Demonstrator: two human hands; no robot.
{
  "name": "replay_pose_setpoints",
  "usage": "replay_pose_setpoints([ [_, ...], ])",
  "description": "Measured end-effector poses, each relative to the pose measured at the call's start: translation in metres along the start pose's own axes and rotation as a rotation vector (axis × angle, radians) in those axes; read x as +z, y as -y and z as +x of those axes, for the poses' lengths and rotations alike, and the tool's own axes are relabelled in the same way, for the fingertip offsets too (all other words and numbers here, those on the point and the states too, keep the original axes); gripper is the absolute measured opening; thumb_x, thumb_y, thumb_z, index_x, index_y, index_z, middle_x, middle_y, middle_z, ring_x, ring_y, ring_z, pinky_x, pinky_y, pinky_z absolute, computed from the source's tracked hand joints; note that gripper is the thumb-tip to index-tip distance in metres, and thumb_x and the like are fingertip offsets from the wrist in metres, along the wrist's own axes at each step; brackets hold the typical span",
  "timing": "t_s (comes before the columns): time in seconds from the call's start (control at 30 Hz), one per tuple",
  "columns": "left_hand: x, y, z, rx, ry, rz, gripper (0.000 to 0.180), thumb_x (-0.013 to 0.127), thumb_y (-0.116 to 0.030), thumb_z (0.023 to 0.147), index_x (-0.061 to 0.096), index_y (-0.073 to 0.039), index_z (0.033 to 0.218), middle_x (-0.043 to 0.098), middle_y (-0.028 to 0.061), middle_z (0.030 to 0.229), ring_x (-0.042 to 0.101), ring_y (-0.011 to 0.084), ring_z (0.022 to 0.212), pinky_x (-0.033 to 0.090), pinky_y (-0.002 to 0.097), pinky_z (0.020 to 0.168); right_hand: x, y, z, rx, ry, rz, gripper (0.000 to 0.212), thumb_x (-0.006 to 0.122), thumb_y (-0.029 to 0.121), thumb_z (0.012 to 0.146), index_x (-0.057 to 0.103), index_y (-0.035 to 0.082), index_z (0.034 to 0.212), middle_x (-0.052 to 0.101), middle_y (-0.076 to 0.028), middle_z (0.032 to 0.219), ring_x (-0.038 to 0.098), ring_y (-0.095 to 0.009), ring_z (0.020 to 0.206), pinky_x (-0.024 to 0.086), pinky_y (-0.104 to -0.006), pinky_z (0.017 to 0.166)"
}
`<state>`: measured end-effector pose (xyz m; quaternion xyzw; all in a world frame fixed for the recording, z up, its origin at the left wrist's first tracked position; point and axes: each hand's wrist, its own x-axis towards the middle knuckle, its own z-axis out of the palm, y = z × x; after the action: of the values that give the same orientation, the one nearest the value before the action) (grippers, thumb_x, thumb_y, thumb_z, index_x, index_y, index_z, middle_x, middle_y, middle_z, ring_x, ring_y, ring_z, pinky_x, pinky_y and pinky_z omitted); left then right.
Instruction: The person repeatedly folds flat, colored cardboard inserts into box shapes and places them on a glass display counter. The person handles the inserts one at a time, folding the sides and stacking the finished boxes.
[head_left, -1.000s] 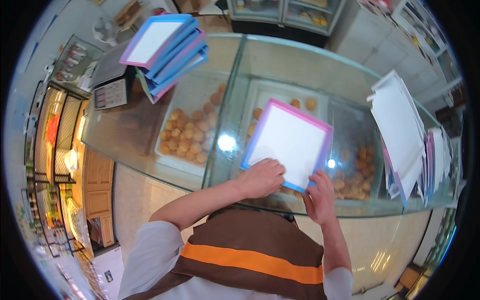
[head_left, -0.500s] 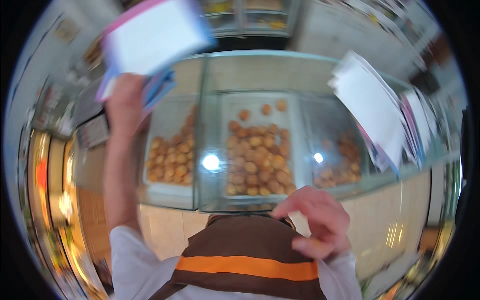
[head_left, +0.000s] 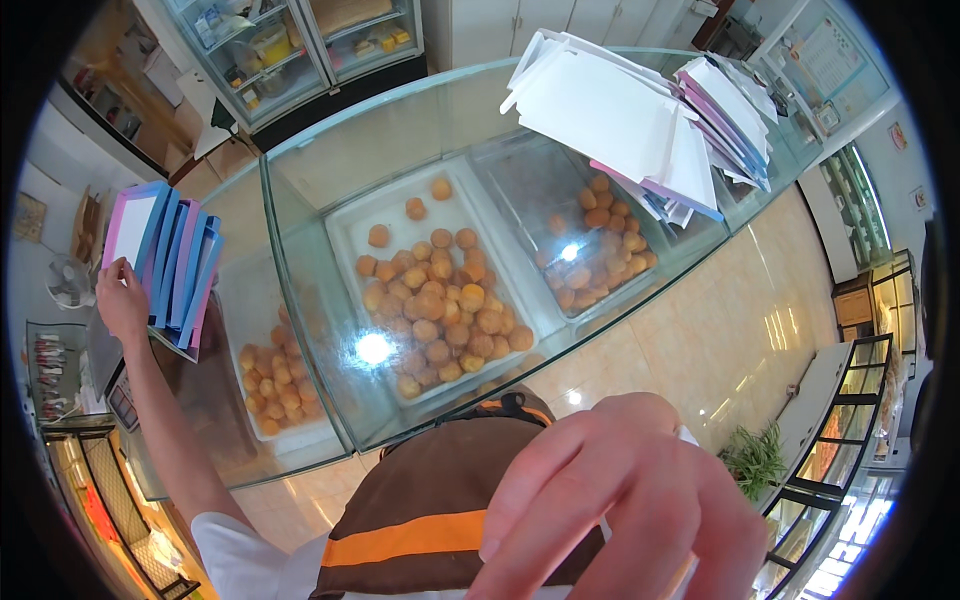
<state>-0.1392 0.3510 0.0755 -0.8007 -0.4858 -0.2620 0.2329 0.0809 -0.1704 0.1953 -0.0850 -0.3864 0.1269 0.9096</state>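
My left hand (head_left: 122, 300) reaches out to the far left, its fingers closed on the near edge of a stack of folded cardboard boxes (head_left: 182, 265). These are nested upright, in blue, pink and purple with white insides, above the left end of the glass display case. Close in front of me my right hand (head_left: 620, 500) hangs large in view, fingers bent downward and somewhat apart. Nothing shows in it, though its fingertips are partly hidden. A pile of white-faced cardboard (head_left: 620, 120) lies on the case's glass top at the right, beside a second stack of boxes (head_left: 728, 120).
Inside the glass case (head_left: 308, 330) stand trays of round brown pastries (head_left: 440, 310). A glass-door fridge (head_left: 300, 60) is behind it. A fan (head_left: 70, 280) stands at the left. At the lower right are a green plant (head_left: 755, 458) and lit shelves (head_left: 830, 440).
My view has turned. The box stack in my left hand has come down from the upper left to the case's left end. My right hand has risen closer to the camera.
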Motion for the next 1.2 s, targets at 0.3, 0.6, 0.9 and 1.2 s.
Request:
replay_pose_setpoints([
  [0.3, -0.078, -0.063, -0.050, -0.077, -0.315, -0.494, 0.019, 0.066, -0.019, 0.101, 0.071, -0.001, 0.109, 0.068, 0.0072, 0.104, 0.065, 0.0195, 0.095, 0.051, 0.0320, 0.086, -0.168, 0.005, 0.079, 0.341, 0.543, -1.422, 0.035, 0.069, 0.012, 0.084, 0.069, 0.001, 0.117, 0.070, -0.015, 0.116, 0.067, -0.035, 0.108, 0.054, -0.0425, 0.093],
  [0.6, -0.106, -0.185, -0.165, 0.045, -0.034, -0.974, 0.011, 0.069, 0.003, 0.087, 0.068, 0.001, 0.098, 0.064, 0.0137, 0.097, 0.063, 0.0275, 0.088, 0.050, 0.0345, 0.082, -0.375, -0.017, 0.105, 0.327, 0.338, -2.699, 0.025, 0.071, 0.025, 0.086, 0.071, 0.009, 0.106, 0.071, -0.010, 0.108, 0.064, -0.031, 0.106, 0.042, -0.0467, 0.102],
  [0.9, -0.139, -0.201, -0.184, -0.018, 0.023, -1.012, 0.026, 0.072, 0.001, 0.084, 0.069, 0.000, 0.110, 0.063, 0.0137, 0.107, 0.062, 0.0264, 0.095, 0.051, 0.0355, 0.083, -0.259, 0.010, 0.160, -0.603, 0.437, -2.172, 0.019, 0.061, -0.001, 0.082, 0.067, 0.008, 0.097, 0.068, -0.008, 0.088, 0.063, -0.030, 0.082, 0.045, -0.0385, 0.079],
  [1.2, -0.216, -0.254, -0.125, 0.153, -0.038, -1.503, 0.103, 0.091, -0.049, 0.072, 0.042, 0.004, 0.145, 0.051, 0.0175, 0.138, 0.050, 0.0258, 0.126, 0.040, 0.0384, 0.106, -0.133, 0.002, 0.110, -0.178, 0.824, -1.467, 0.012, 0.060, 0.010, 0.070, 0.063, 0.011, 0.082, 0.050, -0.002, 0.064, 0.047, -0.026, 0.054, 0.036, -0.0362, 0.057],
])
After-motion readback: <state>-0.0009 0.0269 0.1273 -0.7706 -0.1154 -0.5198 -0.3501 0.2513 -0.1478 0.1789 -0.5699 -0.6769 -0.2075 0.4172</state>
